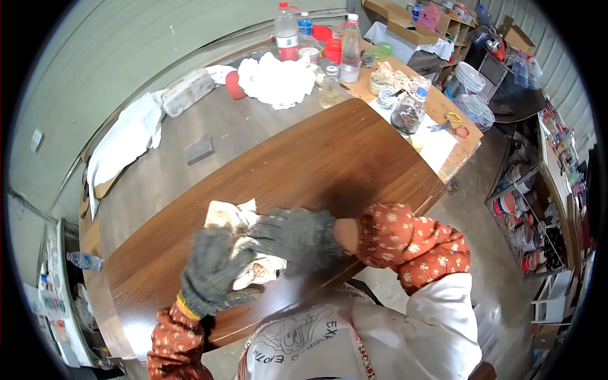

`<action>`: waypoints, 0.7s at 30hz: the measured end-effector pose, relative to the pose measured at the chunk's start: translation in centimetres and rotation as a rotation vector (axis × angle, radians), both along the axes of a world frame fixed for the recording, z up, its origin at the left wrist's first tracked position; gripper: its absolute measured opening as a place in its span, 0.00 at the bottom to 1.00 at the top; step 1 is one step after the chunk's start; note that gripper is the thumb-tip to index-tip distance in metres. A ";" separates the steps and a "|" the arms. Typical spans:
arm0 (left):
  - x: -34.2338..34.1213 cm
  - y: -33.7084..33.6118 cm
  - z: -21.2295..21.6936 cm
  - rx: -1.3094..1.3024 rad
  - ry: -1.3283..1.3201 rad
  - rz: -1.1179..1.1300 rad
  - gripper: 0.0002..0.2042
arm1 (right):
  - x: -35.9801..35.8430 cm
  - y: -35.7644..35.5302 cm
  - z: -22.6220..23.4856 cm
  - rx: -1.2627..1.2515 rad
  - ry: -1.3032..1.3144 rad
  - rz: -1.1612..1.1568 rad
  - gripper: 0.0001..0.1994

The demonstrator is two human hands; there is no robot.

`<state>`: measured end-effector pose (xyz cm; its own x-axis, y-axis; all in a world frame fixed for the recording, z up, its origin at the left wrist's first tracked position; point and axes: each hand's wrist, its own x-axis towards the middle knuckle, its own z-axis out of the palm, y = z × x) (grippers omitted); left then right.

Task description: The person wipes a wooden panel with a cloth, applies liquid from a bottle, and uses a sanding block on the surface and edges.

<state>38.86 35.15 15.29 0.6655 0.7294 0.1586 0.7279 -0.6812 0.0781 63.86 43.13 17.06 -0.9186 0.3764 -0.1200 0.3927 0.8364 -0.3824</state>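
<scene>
The left grip [212,271] and right grip [294,237] meet on the rag [261,271], which lies between and partly under them; whether either clenches it, I cannot tell. Beneath, the board [304,152] slants lengthwise away rightward across the surface [166,171].

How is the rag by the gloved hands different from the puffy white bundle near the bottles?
The rag has brownish stains, while the white bundle looks plain white. The rag lies on the brown board, but the white bundle sits beyond it on the greyish tabletop. The left hand and right hand are at the rag; no hand touches the white bundle. Both are crumpled and whitish.
</scene>
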 end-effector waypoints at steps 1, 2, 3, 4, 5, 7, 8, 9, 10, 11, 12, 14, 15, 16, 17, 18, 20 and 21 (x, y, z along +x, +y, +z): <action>1.2 0.4 -1.0 -0.020 0.018 -0.068 0.34 | 2.2 0.0 -1.9 0.149 0.072 0.086 0.33; 2.0 0.6 -2.7 -0.043 0.039 -0.115 0.33 | 4.7 0.5 -2.2 0.107 0.201 0.013 0.33; 2.6 0.7 -3.9 0.016 0.024 -0.113 0.32 | 8.0 1.4 -2.4 0.064 0.322 -0.073 0.32; 3.1 1.2 -4.7 0.072 -0.013 -0.130 0.30 | 11.9 2.2 -2.9 0.141 0.346 -0.206 0.31; 4.0 2.0 -4.8 0.135 0.009 -0.144 0.28 | 15.6 2.8 -3.7 0.209 0.366 -0.351 0.30; 6.8 2.6 -3.6 0.204 0.043 -0.174 0.26 | 23.2 4.4 -4.4 0.157 0.559 -0.663 0.27; 9.3 4.0 -3.2 0.197 0.030 -0.223 0.25 | 25.6 5.0 -3.3 0.003 0.409 -0.961 0.24; 12.1 5.3 -3.4 0.149 -0.037 -0.249 0.26 | 29.0 6.4 -5.2 0.071 0.445 -1.144 0.23; 15.0 6.7 -3.9 0.100 -0.104 -0.276 0.26 | 32.8 7.2 -6.8 0.067 0.427 -1.198 0.24; 18.8 8.7 -4.4 0.108 -0.071 -0.291 0.26 | 35.4 7.9 -8.5 0.075 0.455 -1.237 0.24; 22.0 10.1 -4.3 0.116 -0.018 -0.295 0.27 | 36.6 8.4 -10.0 0.070 0.500 -1.264 0.25; 28.4 13.7 -5.7 0.154 -0.029 -0.292 0.27 | 37.7 9.7 -11.7 0.053 0.458 -1.213 0.26; 31.6 15.3 -5.9 0.159 -0.055 -0.243 0.27 | 37.7 10.3 -11.8 0.040 0.409 -1.168 0.27; 34.0 17.5 -6.3 0.164 -0.083 -0.201 0.26 | 37.6 11.0 -12.0 0.029 0.359 -1.129 0.28; 34.5 20.7 -6.9 0.255 -0.026 -0.146 0.25 | 36.9 11.8 -12.0 0.150 0.216 -1.074 0.29; 34.0 23.5 -7.5 0.339 0.039 -0.076 0.24 | 35.7 12.4 -11.3 0.133 0.195 -1.001 0.30; 32.9 26.1 -6.2 0.252 -0.076 0.051 0.20 | 36.9 13.6 -13.0 0.109 0.200 -0.865 0.29; 32.0 26.8 -5.5 0.246 -0.062 0.162 0.20 | 37.4 13.7 -13.1 0.088 0.198 -0.851 0.29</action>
<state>70.89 61.93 9.78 0.5275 0.7596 0.3804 0.8276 -0.5607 -0.0279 101.22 56.87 3.91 -0.3232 0.9435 0.0734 0.8299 0.3199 -0.4570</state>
